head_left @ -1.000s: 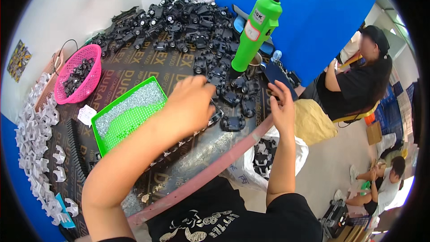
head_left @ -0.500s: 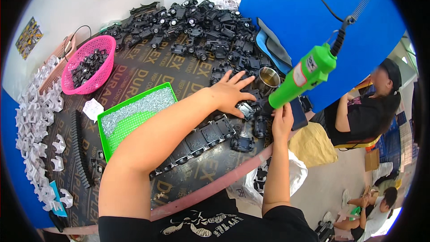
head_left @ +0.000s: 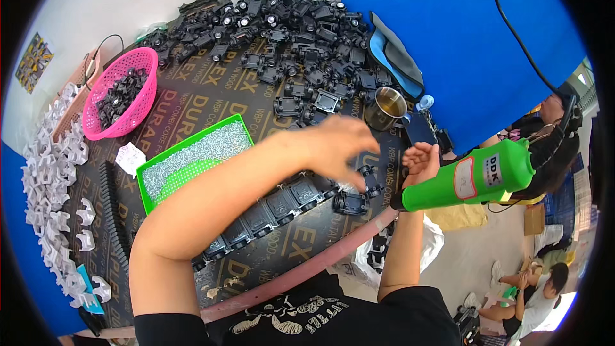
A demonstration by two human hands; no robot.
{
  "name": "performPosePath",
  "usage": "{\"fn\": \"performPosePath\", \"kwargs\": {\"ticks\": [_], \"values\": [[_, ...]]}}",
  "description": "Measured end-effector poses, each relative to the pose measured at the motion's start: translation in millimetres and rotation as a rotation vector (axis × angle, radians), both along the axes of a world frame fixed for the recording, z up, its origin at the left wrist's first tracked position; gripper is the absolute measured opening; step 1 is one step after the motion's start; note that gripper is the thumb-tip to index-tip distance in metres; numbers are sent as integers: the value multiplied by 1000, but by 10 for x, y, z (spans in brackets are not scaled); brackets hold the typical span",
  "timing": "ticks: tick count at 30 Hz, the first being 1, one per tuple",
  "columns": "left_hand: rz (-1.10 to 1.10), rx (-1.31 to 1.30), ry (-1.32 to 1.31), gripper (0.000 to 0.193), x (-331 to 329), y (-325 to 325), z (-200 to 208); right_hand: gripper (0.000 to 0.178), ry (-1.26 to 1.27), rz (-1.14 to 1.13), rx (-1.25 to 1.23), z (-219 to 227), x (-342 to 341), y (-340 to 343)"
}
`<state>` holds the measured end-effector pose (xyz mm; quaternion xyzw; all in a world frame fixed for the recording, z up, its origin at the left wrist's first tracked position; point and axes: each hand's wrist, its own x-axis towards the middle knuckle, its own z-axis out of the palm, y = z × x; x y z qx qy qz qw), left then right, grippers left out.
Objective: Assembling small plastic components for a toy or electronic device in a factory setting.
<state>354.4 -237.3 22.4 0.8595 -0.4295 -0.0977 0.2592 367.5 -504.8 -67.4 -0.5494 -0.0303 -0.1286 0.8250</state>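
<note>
My left hand (head_left: 339,150) is blurred over the table, fingers apart with nothing visible in them. Near its thumb are small black toy-car chassis (head_left: 351,202) with wheels. My right hand (head_left: 421,159) is palm up, its fingers loosely curled and apart, holding nothing. A green electric screwdriver (head_left: 464,176) on a black cord lies nearly level across my right wrist, its dark tip toward the table edge. A row of black chassis (head_left: 278,207) runs below my left forearm. One chassis with a silvery-grey face (head_left: 327,100) lies at the pile's near side.
A green tray (head_left: 192,163) holds many small screws. Behind are a heap of black chassis (head_left: 282,32), a pink basket (head_left: 154,90) of black parts and a metal cup (head_left: 386,109). White plastic parts (head_left: 54,211) line the left. Other people sit at right.
The screwdriver has swung from steep to nearly level, and my right hand has let go of it. My left hand has left the silvery-grey chassis, which now lies farther back by the pile.
</note>
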Motion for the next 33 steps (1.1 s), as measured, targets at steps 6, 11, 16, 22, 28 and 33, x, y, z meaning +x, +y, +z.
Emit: {"fn": "performPosePath", "kwargs": {"ticks": [6, 11, 16, 22, 28, 33], "values": [[-45, 298, -194, 73, -195, -386, -134, 31, 105, -165, -190, 18, -15, 250], [95, 249, -108, 42, 263, -454, -262, 24, -26, -184, 160, -472, 142, 29], [207, 323, -142, 57, 493, -62, -260, 19, 35, -73, -311, 87, -73, 326], [328, 380, -49, 60, 414, 614, -39, 27, 45, 111, -470, 110, -5, 376], [449, 167, -384, 46, -1012, 1405, 870, 28, -77, -171, -533, 194, -169, 349], [940, 97, -367, 42, -2818, 2124, 1364, 31, -344, -480, -568, 91, -366, 251]]}}
